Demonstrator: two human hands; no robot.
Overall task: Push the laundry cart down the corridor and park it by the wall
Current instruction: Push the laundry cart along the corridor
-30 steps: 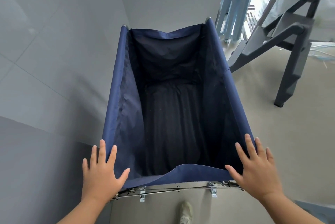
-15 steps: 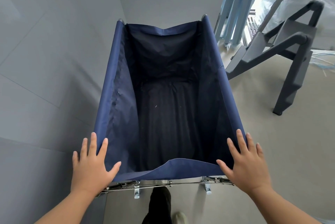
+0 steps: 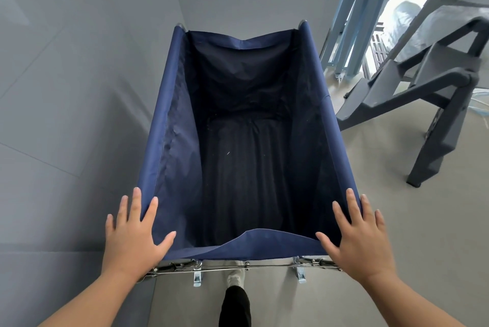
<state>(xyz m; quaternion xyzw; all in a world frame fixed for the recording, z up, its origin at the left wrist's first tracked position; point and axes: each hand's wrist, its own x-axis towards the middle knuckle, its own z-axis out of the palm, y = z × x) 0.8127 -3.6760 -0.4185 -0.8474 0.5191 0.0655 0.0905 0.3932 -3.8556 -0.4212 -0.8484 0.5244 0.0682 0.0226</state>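
**Both palms flat on the cart's near corners, wall at my left**

My left hand (image 3: 135, 236) lies spread wide on the near left corner of the laundry cart (image 3: 169, 104), fingers splayed and pointing away from me, the thumb reaching in over the blue fabric of the near hem. My right hand (image 3: 360, 239) mirrors it on the near right corner, also flat and open, fingers fanned along the top of the right side rail. Neither hand is curled around anything; both press down with the palm on the corners of the frame.

The cart stands lengthwise in front of me on the floor (image 3: 397, 221), its navy cloth bag hanging open and deep, with only dark lining showing down to the bottom. Its left side runs close beside the grey wall (image 3: 66, 88); I cannot tell whether the fabric touches it. The far end points toward the corner where that wall meets another grey wall ahead.

Just under the near hem a thin metal bar (image 3: 238, 268) with small clips crosses between my wrists. Below it one of my legs in dark trousers (image 3: 235, 305) and a pale shoe (image 3: 235, 277) show on the floor.

To the right of the cart, well apart from it, stands a dark grey step stool (image 3: 436, 104). Beyond it are light blue upright frames (image 3: 352, 22) by a bright opening.
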